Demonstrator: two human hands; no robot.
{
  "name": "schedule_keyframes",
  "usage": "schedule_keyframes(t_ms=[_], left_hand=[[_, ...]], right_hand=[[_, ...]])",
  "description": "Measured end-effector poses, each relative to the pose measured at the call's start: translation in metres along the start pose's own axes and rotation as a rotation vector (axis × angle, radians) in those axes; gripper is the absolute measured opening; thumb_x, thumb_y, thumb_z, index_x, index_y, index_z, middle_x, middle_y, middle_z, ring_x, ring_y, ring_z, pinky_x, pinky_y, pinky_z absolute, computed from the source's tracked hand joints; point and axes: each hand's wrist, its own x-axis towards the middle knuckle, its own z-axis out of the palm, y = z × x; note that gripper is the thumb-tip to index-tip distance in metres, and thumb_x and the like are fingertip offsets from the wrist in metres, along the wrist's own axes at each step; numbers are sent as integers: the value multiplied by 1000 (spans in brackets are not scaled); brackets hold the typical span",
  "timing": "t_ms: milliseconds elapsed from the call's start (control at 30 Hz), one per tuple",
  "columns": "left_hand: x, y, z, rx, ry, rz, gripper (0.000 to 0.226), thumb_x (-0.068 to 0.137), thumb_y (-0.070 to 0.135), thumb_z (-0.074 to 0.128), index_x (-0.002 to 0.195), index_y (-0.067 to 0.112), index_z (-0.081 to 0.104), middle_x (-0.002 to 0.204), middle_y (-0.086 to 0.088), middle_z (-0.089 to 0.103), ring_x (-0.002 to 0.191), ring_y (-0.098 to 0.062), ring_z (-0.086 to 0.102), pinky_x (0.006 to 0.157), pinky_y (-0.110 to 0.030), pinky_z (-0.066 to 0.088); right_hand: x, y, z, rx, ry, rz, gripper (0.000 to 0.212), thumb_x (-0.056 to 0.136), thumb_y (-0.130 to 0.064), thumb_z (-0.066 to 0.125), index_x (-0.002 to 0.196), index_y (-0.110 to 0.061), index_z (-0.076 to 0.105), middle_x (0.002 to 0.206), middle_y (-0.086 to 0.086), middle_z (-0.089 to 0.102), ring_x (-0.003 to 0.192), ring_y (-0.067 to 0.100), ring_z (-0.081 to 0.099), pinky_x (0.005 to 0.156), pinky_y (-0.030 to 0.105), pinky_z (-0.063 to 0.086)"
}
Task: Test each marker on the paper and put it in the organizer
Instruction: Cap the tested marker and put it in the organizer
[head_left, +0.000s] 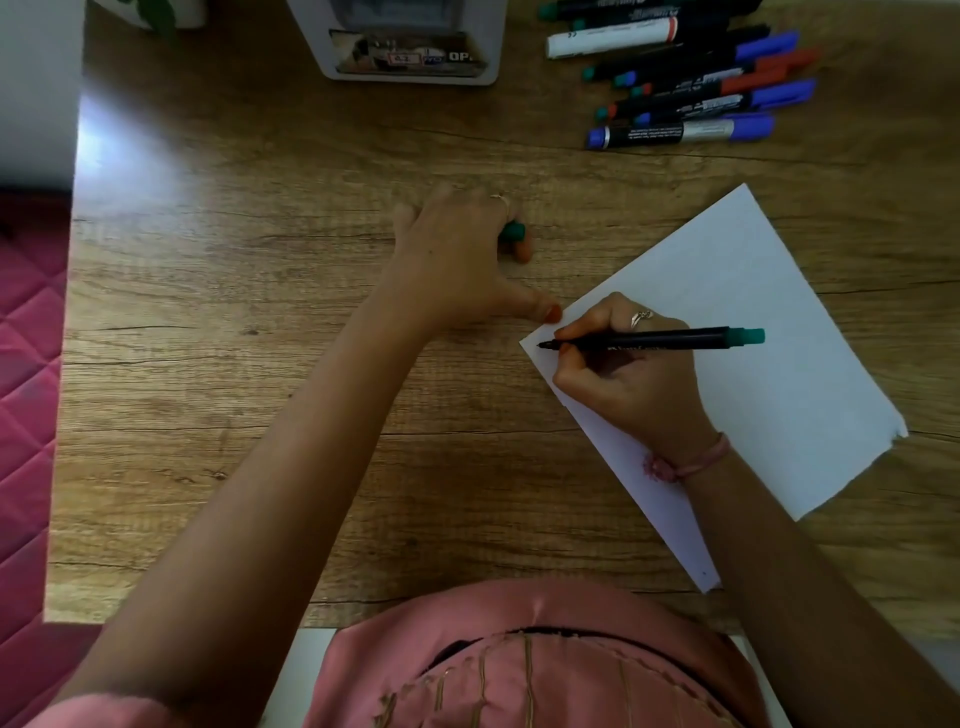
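Pinching an uncapped green marker with its tip at the paper's near corner for testing, the right hand writes while the left hand grips the cap on the tabletop.

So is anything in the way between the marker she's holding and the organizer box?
Nothing visible blocks it. The marker in her right hand is over the paper; bare table lies between it and the organizer. Her left hand, holding the green cap, sits beside that path.
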Motion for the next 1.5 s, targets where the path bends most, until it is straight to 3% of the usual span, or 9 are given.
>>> schedule_keyframes(t_ms=[433, 600, 767, 933, 1067, 1500], left_hand=[[2, -2, 0, 37, -13, 6, 60, 53, 74, 66, 93, 31, 55, 102, 11, 45, 115, -19, 38, 85, -35, 19], [1, -1, -2, 22, -14, 9, 51, 54, 72, 67, 85, 35, 52, 99, 15, 41, 115, -17, 37, 85, -34, 19], [1, -1, -1, 34, -23, 17, 49, 56, 71, 67, 85, 34, 52, 100, 15, 39, 116, -18, 36, 85, -35, 18], [1, -2, -1, 32, -17, 21, 51, 55, 72, 68, 84, 33, 52, 99, 15, 41, 113, -17, 36, 84, -34, 18], [1, -1, -2, 41, -25, 18, 52, 55, 71, 67, 86, 33, 51, 100, 14, 40, 115, -18, 36, 84, -34, 17], [4, -1, -2, 58, -38, 15, 52, 55, 72, 67, 87, 32, 54, 101, 12, 42, 115, -19, 37, 84, -35, 19]], right_hand=[[3, -3, 0, 6, -75, 36, 11, 74, -9, 63, 79, 0, 65, 76, 5, 64, 74, 12, 62, 70, 16, 51], [2, -4, 2, 37, -35, 50, 10, 74, -13, 62, 80, -6, 65, 75, -5, 61, 75, -4, 59, 72, 9, 47], [5, -1, 4, 12, -14, 86, 15, 76, -16, 62, 83, -3, 66, 78, -13, 59, 75, -5, 58, 74, 12, 47], [3, -6, 2, 75, -30, 76, 10, 75, -15, 62, 80, -7, 64, 73, -3, 61, 73, -3, 59, 70, 10, 47], [3, -4, 3, 56, -19, 86, 11, 75, -15, 61, 79, -5, 63, 76, -12, 59, 74, -5, 58, 71, 10, 47], [2, -2, 4, 55, 12, 88, 12, 76, -13, 60, 80, -2, 63, 75, -5, 59, 76, -6, 58, 73, 10, 47]])
